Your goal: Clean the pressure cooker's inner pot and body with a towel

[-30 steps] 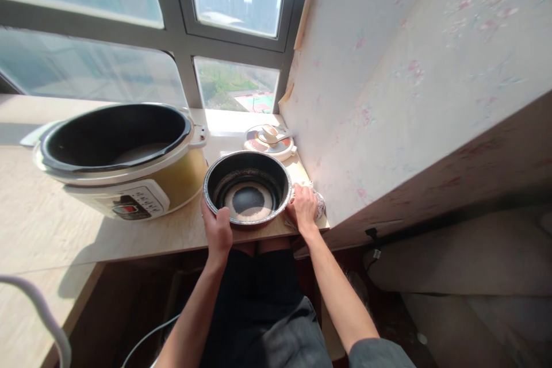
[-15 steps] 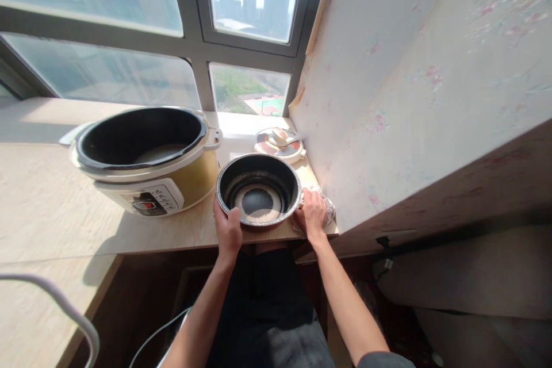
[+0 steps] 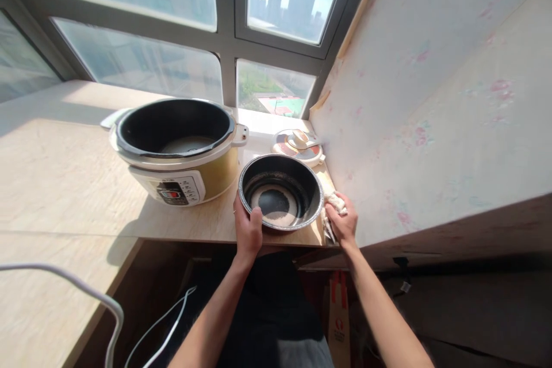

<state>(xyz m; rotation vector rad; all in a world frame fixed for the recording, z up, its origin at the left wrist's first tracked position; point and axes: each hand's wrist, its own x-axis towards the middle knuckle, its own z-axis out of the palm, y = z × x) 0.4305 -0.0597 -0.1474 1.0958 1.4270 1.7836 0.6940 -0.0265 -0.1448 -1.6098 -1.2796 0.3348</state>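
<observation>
My left hand (image 3: 249, 229) grips the near left rim of a round black inner pot (image 3: 276, 201), thumb over the edge and fingers around its outside. The pot's dark inside shows a pale ring on the bottom. At the pot's right, my right hand (image 3: 344, 222) is closed around a crumpled whitish cloth (image 3: 336, 203), beside the pot's wall. Left of the pot stands a white and gold electric cooker (image 3: 219, 171) with its top uncovered. Behind the pot lies a round lid (image 3: 282, 142) with a pale spoon-like piece (image 3: 301, 138) on it.
The pale windowsill counter (image 3: 60, 184) runs left along the window. A papered wall (image 3: 431, 98) bounds the right side. A white cord (image 3: 86, 283) hangs over the counter's front left edge. Below the counter hangs or stands a paper bag (image 3: 338, 322) with red handles.
The view has turned a little, so things sit further right. My right hand has shifted slightly on the cloth beside the pot; my left hand keeps hold of the pot's rim.
</observation>
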